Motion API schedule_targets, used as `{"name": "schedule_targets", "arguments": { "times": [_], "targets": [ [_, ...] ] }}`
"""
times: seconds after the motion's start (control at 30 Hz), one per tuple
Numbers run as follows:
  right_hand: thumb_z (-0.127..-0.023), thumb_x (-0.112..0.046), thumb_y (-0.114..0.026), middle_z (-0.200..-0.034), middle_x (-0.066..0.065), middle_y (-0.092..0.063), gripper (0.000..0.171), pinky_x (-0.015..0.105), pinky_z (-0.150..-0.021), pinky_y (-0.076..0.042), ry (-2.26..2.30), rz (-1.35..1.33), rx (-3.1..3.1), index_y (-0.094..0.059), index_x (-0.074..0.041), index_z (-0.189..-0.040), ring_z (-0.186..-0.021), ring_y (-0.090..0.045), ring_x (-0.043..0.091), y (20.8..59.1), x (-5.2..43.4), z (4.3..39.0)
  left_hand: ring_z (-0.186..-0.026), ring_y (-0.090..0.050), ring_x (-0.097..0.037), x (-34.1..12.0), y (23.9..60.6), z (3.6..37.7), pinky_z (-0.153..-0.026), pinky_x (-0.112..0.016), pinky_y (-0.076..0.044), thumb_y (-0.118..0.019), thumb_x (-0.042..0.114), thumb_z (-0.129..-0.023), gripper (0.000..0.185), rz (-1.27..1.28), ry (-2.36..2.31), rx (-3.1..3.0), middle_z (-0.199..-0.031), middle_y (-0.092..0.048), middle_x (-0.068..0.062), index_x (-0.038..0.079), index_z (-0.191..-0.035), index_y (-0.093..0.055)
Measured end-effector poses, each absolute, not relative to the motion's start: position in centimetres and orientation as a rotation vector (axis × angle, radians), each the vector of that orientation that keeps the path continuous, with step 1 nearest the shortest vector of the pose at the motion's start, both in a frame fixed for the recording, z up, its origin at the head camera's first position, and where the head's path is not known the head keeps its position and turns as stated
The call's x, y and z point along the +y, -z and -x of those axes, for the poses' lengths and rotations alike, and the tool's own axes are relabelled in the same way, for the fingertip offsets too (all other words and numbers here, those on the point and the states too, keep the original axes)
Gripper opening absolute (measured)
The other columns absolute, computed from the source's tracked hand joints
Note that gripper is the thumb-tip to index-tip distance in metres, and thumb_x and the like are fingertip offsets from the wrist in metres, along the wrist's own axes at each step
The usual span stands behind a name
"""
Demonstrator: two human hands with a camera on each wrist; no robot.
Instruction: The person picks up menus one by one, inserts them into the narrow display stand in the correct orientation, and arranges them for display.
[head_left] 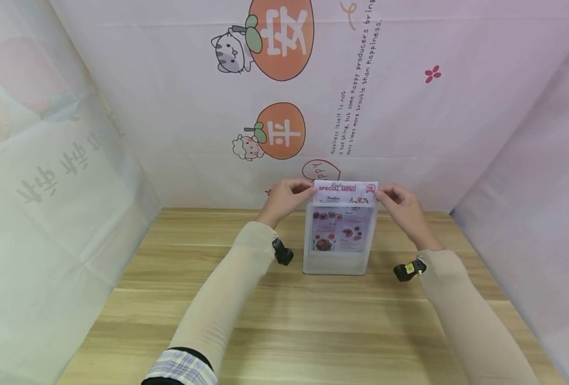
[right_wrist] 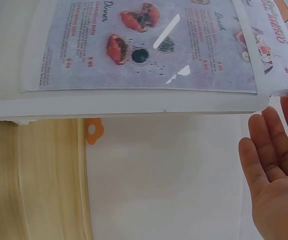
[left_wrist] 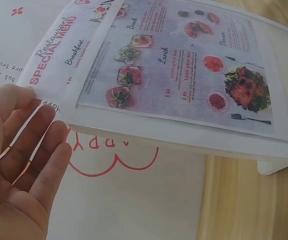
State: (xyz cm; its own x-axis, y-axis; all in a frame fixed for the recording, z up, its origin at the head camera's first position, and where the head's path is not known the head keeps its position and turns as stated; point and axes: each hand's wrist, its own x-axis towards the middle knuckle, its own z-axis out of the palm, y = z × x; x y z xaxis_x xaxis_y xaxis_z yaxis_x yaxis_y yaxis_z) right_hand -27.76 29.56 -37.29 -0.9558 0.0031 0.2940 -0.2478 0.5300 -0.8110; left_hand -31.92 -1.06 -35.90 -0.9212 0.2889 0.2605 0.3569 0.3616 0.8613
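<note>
A printed menu sheet (head_left: 339,193) headed "SPECIAL MENU" sits mostly inside a white-framed clear display stand (head_left: 335,263), its top strip sticking out above the frame. My left hand (head_left: 286,200) pinches the sheet's upper left corner between thumb and index finger. At the upper right corner my right hand (head_left: 405,208) pinches the sheet the same way. In the left wrist view the other fingers (left_wrist: 46,165) are loosely bent beside the stand's edge. The right wrist view shows the sheet behind a shiny clear cover, with a blank band of the stand below it.
The stand is upright on a wooden table (head_left: 284,331), close to its back edge. Behind rises a white cloth backdrop (head_left: 178,107) with printed fruit and lettering. More pale cloth hangs on the left (head_left: 34,256) and right (head_left: 544,176).
</note>
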Motion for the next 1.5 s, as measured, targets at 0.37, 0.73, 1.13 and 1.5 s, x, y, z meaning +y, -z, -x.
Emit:
{"name": "schedule_targets", "arguments": {
  "times": [0.37,0.73,1.13,1.5],
  "targets": [
    [-0.1,-0.046,-0.059,-0.114,0.011,-0.063,0.047,0.031,-0.09,-0.044,-1.423,-0.22,-2.503,-0.064,-0.003,-0.117,-0.102,-0.056,0.016,37.3,29.5,28.0,-0.089,-0.063,-0.012,-1.0,36.1,31.8,-0.077,-0.028,-0.052,-0.072,0.036,-0.094,0.02,0.598,1.646,-2.53,-0.1,-0.071,0.008,0.02,-0.104,-0.078],
    [-0.099,-0.049,-0.059,-0.114,0.01,-0.063,0.048,0.029,-0.088,-0.045,-1.425,-0.219,-2.516,-0.065,-0.004,-0.116,-0.103,-0.056,0.018,37.9,29.8,27.8,-0.09,-0.063,-0.014,-1.0,36.5,31.6,-0.078,-0.029,-0.053,-0.071,0.036,-0.094,0.019,0.583,1.686,-2.546,-0.098,-0.071,0.006,0.02,-0.103,-0.077],
    [-0.098,-0.05,-0.059,-0.113,0.011,-0.063,0.05,0.034,-0.09,-0.045,-1.411,-0.206,-2.545,-0.065,-0.004,-0.115,-0.103,-0.055,0.019,38.5,29.9,27.6,-0.091,-0.063,-0.013,-1.0,37.1,31.3,-0.08,-0.029,-0.053,-0.071,0.036,-0.095,0.02,0.582,1.68,-2.56,-0.098,-0.071,0.006,0.019,-0.104,-0.077],
    [-0.099,-0.048,-0.059,-0.118,0.01,-0.063,0.047,0.035,-0.094,-0.044,-1.427,-0.206,-2.554,-0.065,-0.007,-0.12,-0.108,-0.055,0.018,38.9,30.1,27.3,-0.09,-0.064,-0.012,-1.1,37.8,31.2,-0.079,-0.03,-0.053,-0.071,0.035,-0.095,0.019,0.606,1.672,-2.549,-0.098,-0.071,0.007,0.019,-0.104,-0.077]
  ]
}}
